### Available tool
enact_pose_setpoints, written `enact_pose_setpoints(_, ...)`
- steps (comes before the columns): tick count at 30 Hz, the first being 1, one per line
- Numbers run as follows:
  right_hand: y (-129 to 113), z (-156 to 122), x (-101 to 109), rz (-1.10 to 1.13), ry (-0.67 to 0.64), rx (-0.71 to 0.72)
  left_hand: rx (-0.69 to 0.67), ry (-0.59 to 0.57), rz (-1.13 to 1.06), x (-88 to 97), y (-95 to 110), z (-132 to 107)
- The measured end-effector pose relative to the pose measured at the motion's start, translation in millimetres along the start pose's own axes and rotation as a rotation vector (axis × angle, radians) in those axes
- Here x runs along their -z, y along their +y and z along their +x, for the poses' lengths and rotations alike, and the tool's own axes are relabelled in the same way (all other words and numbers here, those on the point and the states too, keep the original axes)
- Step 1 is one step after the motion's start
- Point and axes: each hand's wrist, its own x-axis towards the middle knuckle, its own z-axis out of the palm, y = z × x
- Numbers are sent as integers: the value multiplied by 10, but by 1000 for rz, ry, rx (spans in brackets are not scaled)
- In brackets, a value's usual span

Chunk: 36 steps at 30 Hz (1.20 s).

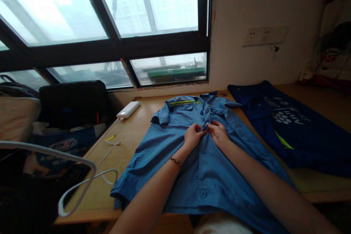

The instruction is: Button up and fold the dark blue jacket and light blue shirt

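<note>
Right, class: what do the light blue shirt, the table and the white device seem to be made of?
Light blue shirt: matte woven fabric, perhaps a cotton blend; it creases and drapes softly.
Table: probably wood or wood-look board, judging by its yellowish-brown top.
White device: likely hard, smooth plastic; its form looks rigid and evenly coloured.

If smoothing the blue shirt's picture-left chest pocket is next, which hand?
Left, probably. The left hand is nearer that pocket, on the same side of the button line; the right hand would have to reach across. Both seem to be pinching the blue shirt, so either would need to let go.
</note>
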Motion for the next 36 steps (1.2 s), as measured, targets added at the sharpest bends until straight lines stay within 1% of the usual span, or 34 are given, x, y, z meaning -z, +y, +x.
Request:
enact_pose_setpoints(3, -7, -10, 0, -26, -20, 15, 10, -19, -27, 16, -13, 19)
enact_pose_setpoints(5, -7, 5, 16, -67, -28, 49, 19, -32, -21, 61, -24, 40)
enact_pose_setpoints(7, -12, 49, 50, -128, -27, 106, 27, -20, 47, 131, -39, 62)
enact_pose_setpoints(9, -32, 109, 89, -225, -24, 180, 43, 10, 175, 202, -56, 75)
enact_pose_setpoints(11, -73, 152, 109, -403, -29, 284, 76, 22, 301, 245, -63, 77)
enact_pose_setpoints(13, -127, 136, 82, -666, -36, 438, 113, 27, 388, 247, -52, 67)
enact_pose_setpoints(16, -186, -38, -60, -1021, -30, 714, 129, 54, 481, 204, -14, 50)
enact_pose_setpoints(18, -176, -211, -176, -1147, -94, 813, 140, 69, 528, 180, 0, 57)
enact_pose_setpoints(20, -122, -351, -247, -1237, -237, 793, 166, 85, 559, 174, -10, 91)
enact_pose_setpoints(22, -49, -403, -235, -1339, -345, 708, 183, 109, 577, 185, -39, 151)
enact_pose_setpoints(25, 20, -301, -76, -1450, -388, 621, 181, 134, 585, 216, -80, 261)
enact_pose_setpoints(27, 15, -175, 53, -1423, -421, 602, 172, 138, 582, 242, -78, 313)
enact_pose_setpoints(29, -17, -69, 143, -1352, -467, 573, 154, 149, 562, 271, -45, 316)
enact_pose_setpoints(31, -45, -14, 178, -1300, -480, 547, 128, 171, 516, 300, 12, 254)
enact_pose_setpoints(34, -45, -4, 168, -1246, -475, 544, 61, 221, 418, 327, 98, 59)
enact_pose_setpoints(35, -35, -8, 161, -1229, -468, 548, 40, 217, 386, 328, 115, -15)
enact_pose_setpoints(36, -23, -10, 156, -1211, -460, 551, 31, 185, 355, 324, 121, -84)
